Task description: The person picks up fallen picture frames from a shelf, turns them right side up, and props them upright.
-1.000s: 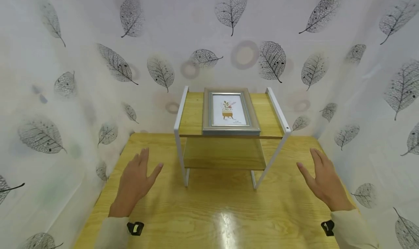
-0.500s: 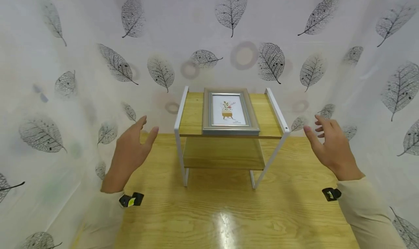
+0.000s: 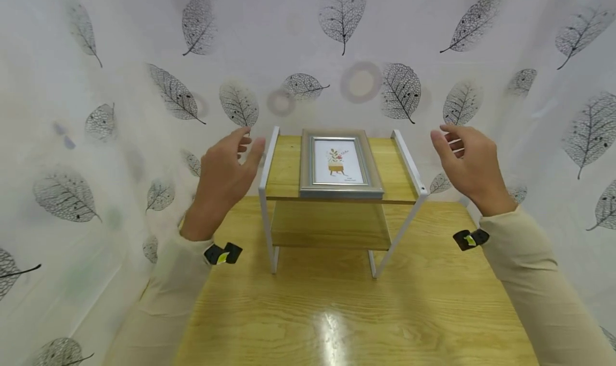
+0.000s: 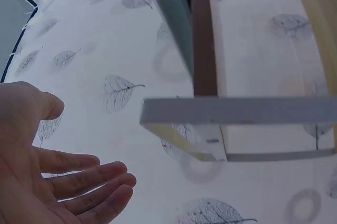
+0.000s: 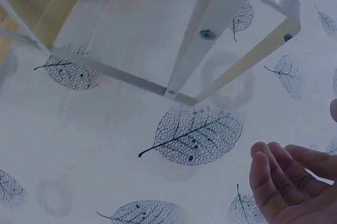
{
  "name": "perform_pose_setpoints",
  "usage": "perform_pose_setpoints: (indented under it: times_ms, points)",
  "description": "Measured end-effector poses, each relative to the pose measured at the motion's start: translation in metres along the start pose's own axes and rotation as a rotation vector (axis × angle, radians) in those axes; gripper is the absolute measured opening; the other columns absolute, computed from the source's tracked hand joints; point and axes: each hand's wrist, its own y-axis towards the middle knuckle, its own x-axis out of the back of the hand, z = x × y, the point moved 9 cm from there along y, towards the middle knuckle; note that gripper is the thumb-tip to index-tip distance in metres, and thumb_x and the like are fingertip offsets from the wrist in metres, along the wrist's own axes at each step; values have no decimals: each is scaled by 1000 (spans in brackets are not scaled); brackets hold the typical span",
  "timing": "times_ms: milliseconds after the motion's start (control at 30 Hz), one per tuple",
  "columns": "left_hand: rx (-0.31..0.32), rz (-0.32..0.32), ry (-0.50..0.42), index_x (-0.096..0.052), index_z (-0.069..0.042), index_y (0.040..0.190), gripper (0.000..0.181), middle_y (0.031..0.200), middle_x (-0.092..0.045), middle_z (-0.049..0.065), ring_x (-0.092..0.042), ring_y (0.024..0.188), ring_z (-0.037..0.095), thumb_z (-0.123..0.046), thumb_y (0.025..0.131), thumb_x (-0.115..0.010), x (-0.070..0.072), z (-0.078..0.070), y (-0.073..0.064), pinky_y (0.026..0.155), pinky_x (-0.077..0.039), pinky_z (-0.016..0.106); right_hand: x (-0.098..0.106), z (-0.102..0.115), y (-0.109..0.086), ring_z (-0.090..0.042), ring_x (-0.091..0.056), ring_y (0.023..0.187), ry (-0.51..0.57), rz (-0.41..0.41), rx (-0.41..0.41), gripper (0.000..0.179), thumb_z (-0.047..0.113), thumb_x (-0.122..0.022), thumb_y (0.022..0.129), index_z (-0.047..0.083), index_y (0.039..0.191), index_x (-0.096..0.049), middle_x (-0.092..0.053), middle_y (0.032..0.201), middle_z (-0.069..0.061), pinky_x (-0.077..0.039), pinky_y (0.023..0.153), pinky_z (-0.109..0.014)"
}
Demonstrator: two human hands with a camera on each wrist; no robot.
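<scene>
A picture frame (image 3: 294, 190) is not held by either hand; it lies face up on the top board of a small two-tier shelf (image 3: 332, 224), showing a drawing of a potted plant. My left hand (image 3: 226, 170) hovers just left of the shelf's white side rail, fingers loosely bent, nothing in it. On the other side my right hand (image 3: 471, 162) is held in the air right of the shelf, fingers relaxed and likewise holding nothing. The left wrist view shows the left hand (image 4: 68, 176) apart from the white rail (image 4: 237, 110). In the right wrist view the right hand (image 5: 295, 182) is below the shelf's white frame (image 5: 210, 34).
The shelf stands on a wood-grain table (image 3: 298, 312) towards its back. Pale curtains (image 3: 308, 34) printed with grey leaves close in the back and both sides. Black wrist straps (image 3: 223, 253) sit on both sleeves.
Both hands have risen and moved forward from low over the table, then inward towards the sides of the shelf. The shelf and the picture frame have stayed put.
</scene>
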Motion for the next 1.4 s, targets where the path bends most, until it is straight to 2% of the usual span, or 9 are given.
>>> perform_pose_setpoints:
  times_ms: [133, 267, 333, 467, 600, 733, 833, 1033, 1400]
  points:
    - [30, 118, -43, -54, -8, 145, 60, 125, -69, 13, -66, 112, 30, -52, 105, -46, -17, -18, 10, 93, -54, 49, -14, 13, 10, -41, -65, 97, 22, 85, -38, 51, 39, -54, 104, -2, 134, -62, -66, 113, -27, -52, 82, -31]
    - [51, 213, -32, -57, -8, 141, 62, 121, -71, 12, -67, 108, 26, -56, 105, -42, -37, -31, 17, 92, -55, 46, -33, 25, 16, -44, -66, 97, 30, 178, -54, 55, 42, -55, 103, -3, 133, -61, -67, 112, -29, -53, 82, -58]
    - [77, 252, -13, -58, -7, 141, 63, 115, -72, 11, -67, 99, 26, -56, 105, -42, -45, -35, 18, 86, -55, 44, -43, 30, 18, -43, -66, 97, 28, 232, -59, 57, 43, -55, 103, -4, 133, -61, -67, 113, -29, -53, 81, -59]
    - [75, 315, 65, -62, 1, 133, 59, 113, -72, 14, -67, 98, 30, -48, 107, -44, -61, -40, 20, 91, -54, 46, -63, 38, 19, -41, -65, 101, 16, 347, -86, 59, 44, -55, 103, -7, 133, -61, -67, 116, -29, -54, 82, -57]
    - [57, 377, 152, -67, 2, 96, 50, 92, -69, 14, -65, 84, 28, -42, 107, -46, -74, -40, 18, 80, -53, 42, -81, 43, 18, -41, -63, 105, -11, 442, -98, 55, 39, -55, 104, -9, 129, -62, -66, 117, -29, -53, 85, -55]
    - [55, 415, 174, -47, -8, 68, 47, 65, -42, 3, -42, 59, 18, -36, 106, -50, -83, -39, 17, 56, -38, 30, -95, 45, 17, -41, -63, 103, -35, 498, -94, 49, 34, -56, 103, -10, 123, -66, -68, 112, -28, -53, 86, -55]
    - [45, 422, 166, -40, -11, 63, 49, 60, -33, 0, -35, 54, 14, -30, 106, -52, -87, -40, 17, 49, -32, 26, -101, 47, 15, -40, -65, 100, -47, 516, -77, 46, 32, -57, 102, -9, 120, -68, -70, 109, -26, -53, 86, -54]
    - [41, 437, 148, -40, -12, 60, 50, 54, -35, -2, -35, 47, 11, -26, 106, -51, -90, -43, 15, 44, -31, 23, -108, 50, 10, -38, -66, 101, -52, 536, -64, 43, 30, -56, 103, -8, 119, -70, -70, 112, -25, -53, 88, -54]
    - [0, 415, 218, -37, -14, 57, 49, 54, -32, -2, -36, 52, 14, -16, 104, -48, -97, -45, 17, 48, -34, 27, -113, 47, 10, -39, -67, 97, -46, 514, -96, 34, 23, -59, 99, -6, 106, -75, -71, 109, -25, -53, 87, -55]
